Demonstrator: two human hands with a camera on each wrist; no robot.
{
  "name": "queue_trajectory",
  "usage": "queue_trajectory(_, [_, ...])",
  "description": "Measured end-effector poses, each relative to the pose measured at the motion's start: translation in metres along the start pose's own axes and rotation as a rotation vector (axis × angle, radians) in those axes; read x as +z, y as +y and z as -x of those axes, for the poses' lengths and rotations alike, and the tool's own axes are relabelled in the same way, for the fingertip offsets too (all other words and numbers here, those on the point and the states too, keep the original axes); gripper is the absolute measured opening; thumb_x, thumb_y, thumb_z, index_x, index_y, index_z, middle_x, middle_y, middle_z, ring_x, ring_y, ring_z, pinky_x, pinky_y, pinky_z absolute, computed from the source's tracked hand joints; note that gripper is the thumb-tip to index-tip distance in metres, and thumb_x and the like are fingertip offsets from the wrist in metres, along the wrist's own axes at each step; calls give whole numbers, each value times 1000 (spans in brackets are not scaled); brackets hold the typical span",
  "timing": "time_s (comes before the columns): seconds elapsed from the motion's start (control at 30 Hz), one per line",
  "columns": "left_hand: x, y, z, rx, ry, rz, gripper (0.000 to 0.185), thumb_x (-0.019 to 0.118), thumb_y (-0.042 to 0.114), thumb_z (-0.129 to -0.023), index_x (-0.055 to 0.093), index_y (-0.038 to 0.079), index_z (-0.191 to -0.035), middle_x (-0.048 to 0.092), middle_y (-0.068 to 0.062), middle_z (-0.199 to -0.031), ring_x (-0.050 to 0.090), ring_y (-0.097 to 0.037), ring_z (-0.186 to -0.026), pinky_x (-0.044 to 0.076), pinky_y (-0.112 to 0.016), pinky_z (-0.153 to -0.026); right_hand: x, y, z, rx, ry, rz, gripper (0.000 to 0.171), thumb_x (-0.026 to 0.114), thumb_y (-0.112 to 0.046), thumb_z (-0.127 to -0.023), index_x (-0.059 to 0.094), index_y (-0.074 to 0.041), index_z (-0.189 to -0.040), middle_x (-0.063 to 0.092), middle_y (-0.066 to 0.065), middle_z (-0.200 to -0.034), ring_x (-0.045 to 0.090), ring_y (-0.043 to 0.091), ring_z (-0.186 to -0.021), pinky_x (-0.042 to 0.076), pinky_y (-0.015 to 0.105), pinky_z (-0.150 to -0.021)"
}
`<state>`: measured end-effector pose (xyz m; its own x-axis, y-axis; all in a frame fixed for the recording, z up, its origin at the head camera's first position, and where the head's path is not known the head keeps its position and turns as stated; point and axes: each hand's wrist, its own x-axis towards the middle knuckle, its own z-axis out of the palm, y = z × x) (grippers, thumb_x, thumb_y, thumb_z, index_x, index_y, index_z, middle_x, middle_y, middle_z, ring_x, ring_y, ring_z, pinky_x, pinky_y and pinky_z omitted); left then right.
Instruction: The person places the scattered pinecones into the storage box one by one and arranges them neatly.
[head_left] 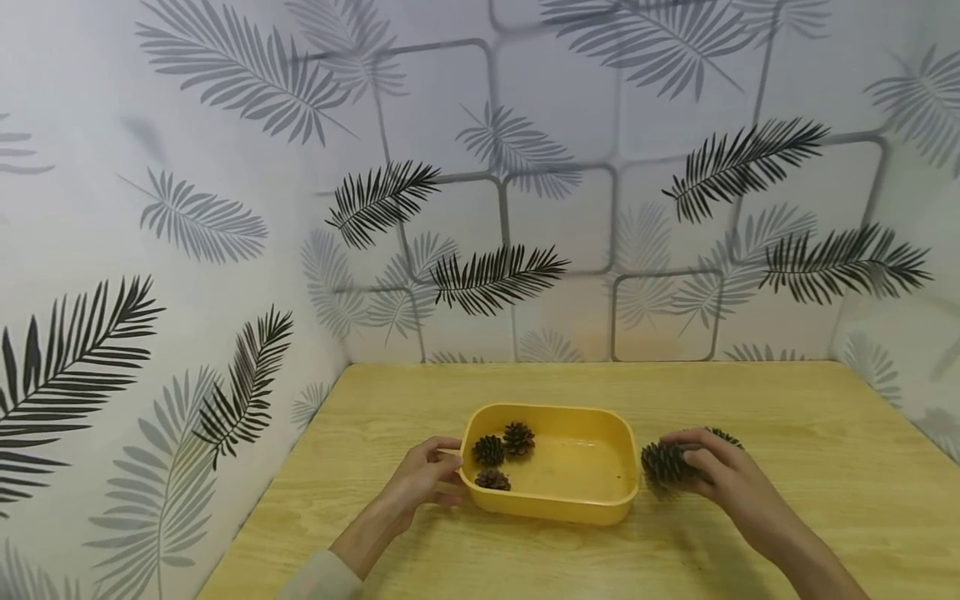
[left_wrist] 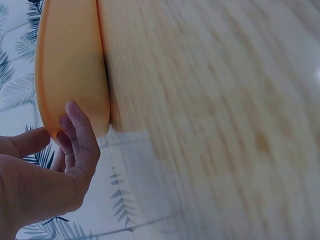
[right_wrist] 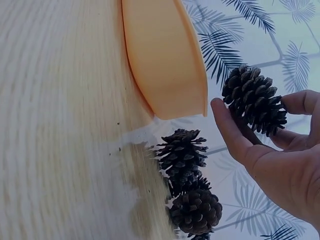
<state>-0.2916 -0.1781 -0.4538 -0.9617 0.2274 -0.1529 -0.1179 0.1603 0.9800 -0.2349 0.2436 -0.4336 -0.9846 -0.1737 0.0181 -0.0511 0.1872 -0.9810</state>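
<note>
The left hand (head_left: 420, 479) pinches the tray (head_left: 551, 510) at left, while right of it the half-curled right hand (head_left: 726, 477) could drop its pinched cone (head_left: 662, 463) if the fingertips slip.

Upright yellow bin (head_left: 551, 507), three pine cones (head_left: 518, 440) inside, dark cone (right_wrist: 254, 99) held near right end

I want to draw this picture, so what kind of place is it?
Probably an indoor corner, though I can't tell whose. There's a wood-grained table, a leaf-patterned backdrop standing around it, and a yellow tray with three pine cones inside.
</note>
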Motion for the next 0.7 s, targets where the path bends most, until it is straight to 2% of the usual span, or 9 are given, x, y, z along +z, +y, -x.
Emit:
queue_trajectory(0.07, [0, 0, 0, 5, 0, -4, 43, 58, 14, -107, 50, -2, -145, 58, -24, -124, 69, -26, -95, 67, -38, -77, 1, -1, -1, -3, -3, -16, 44, 40, -27, -115, 49, 2, -147, 36, 23, -158, 47, 21, -138, 60, 36, -100])
queue_trajectory(0.17, [0, 1, -1, 9, 0, -7, 43, 59, 14, -106, 51, -2, -145, 58, -23, -123, 69, -25, -94, 67, -38, -77, 2, -3, -3, -25, -11, -53, 44, 41, -27, -115, 49, 3, -147, 35, 24, -157, 56, 4, -125, 60, 32, -98])
queue_trajectory(0.23, [0, 2, -1, 5, 2, -5, 42, 59, 14, -106, 51, -2, -145, 59, -23, -123, 69, -25, -94, 67, -38, -76, 3, -4, -4, -52, -21, -79, 44, 41, -26, -115, 49, 5, -146, 34, 26, -156, 59, -1, -117, 60, 31, -97])
queue_trajectory(0.4, [0, 3, -1, -2, 7, -5, 42, 60, 14, -106, 52, -2, -144, 59, -24, -123, 69, -27, -95, 67, -39, -75, 7, -7, -6, -121, -59, -109, 46, 41, -28, -115, 50, 6, -144, 35, 29, -153, 65, 7, -115, 61, 37, -99])
queue_trajectory(0.57, [1, 3, 1, 0, 13, -8, 42, 59, 15, -107, 52, -2, -144, 59, -24, -123, 70, -29, -97, 67, -40, -76, 14, -11, -11, -163, -76, -107, 45, 43, -27, -115, 52, 6, -143, 46, 16, -144, 65, 11, -116, 60, 43, -99])
queue_trajectory(0.63, [1, 2, 2, 8, 15, -12, 43, 59, 15, -107, 51, -3, -145, 59, -25, -123, 70, -29, -97, 67, -41, -76, 16, -14, -13, -169, -80, -102, 45, 44, -28, -114, 52, 6, -144, 46, 17, -145, 66, 11, -116, 60, 43, -99])
queue_trajectory(0.7, [1, 2, 3, 14, 18, -14, 43, 59, 15, -107, 51, -3, -145, 59, -25, -122, 70, -28, -96, 67, -41, -76, 19, -16, -15, -169, -84, -98, 47, 45, -29, -114, 51, 6, -145, 41, 24, -150, 66, 11, -115, 60, 42, -99])
